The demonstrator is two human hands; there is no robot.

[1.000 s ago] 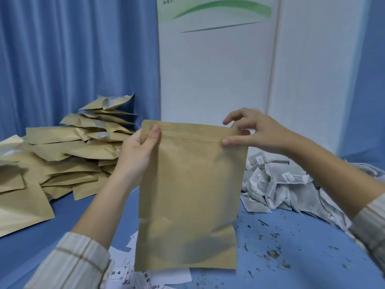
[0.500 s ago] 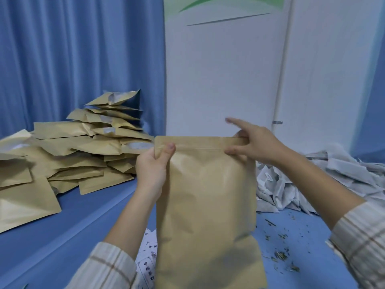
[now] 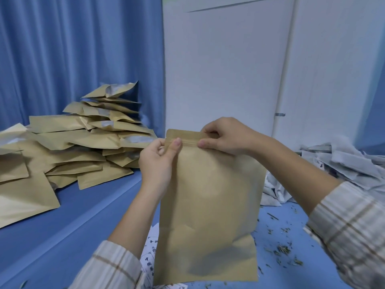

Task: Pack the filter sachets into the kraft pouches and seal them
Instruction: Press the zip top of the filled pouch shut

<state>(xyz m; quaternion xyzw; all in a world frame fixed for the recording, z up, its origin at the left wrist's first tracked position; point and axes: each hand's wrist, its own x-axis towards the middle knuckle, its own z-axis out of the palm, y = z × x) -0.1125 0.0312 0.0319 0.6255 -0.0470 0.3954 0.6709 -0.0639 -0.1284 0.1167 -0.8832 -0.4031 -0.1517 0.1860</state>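
Head cam: both hands pinch the top zip strip of the upright kraft pouch point(image 3: 208, 205), left hand point(image 3: 158, 161) at the left corner, right hand point(image 3: 227, 136) near the middle. I'd press thumb along the whole strip so nothing gaps. Pouch pile point(image 3: 73, 147) sits left of the hands, sachets point(image 3: 343, 167) right, loose crumbs on the tabletop point(image 3: 62, 226).

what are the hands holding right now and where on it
Both hands hold one kraft pouch upright by its top edge: the left hand pinches the zip strip at the top left corner, the right hand pinches the strip further right.
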